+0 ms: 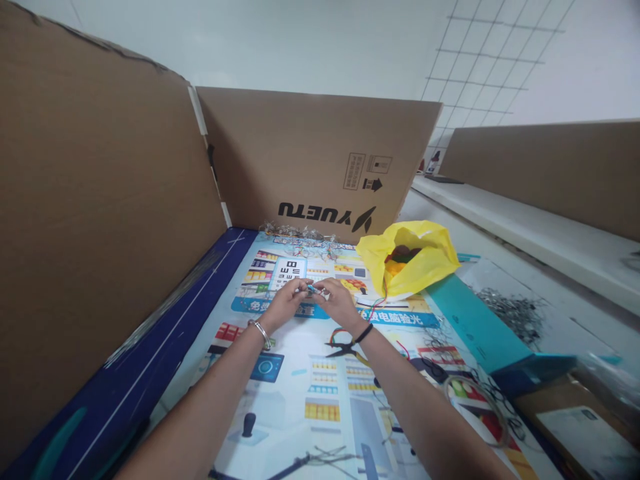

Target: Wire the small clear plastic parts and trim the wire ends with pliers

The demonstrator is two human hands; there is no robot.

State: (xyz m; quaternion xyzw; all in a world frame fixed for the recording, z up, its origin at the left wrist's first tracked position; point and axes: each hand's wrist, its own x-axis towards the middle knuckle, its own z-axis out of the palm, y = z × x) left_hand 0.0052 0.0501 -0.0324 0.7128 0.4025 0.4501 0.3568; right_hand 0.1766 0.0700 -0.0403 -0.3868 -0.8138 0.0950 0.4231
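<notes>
Both my hands meet above the printed sheet on the table. My left hand (290,298), with a silver bracelet at the wrist, pinches one side of a small light-blue piece (311,289). The fingers of my right hand (335,300) close on its other side. The piece is too small for me to make out its kind, and fingertips partly cover it. Below my right hand, near the black band on its wrist, lies a pair of pliers (345,349) with yellow handles. Thin red and green wires (339,331) run beside the pliers.
A yellow plastic bag (430,257) stands open at the right, with dark and orange contents. Tangled thin pieces (300,233) lie along the back cardboard wall (300,153). Another cardboard wall (100,187) rises at left. A wire coil (480,407) and metal bits (510,317) lie right.
</notes>
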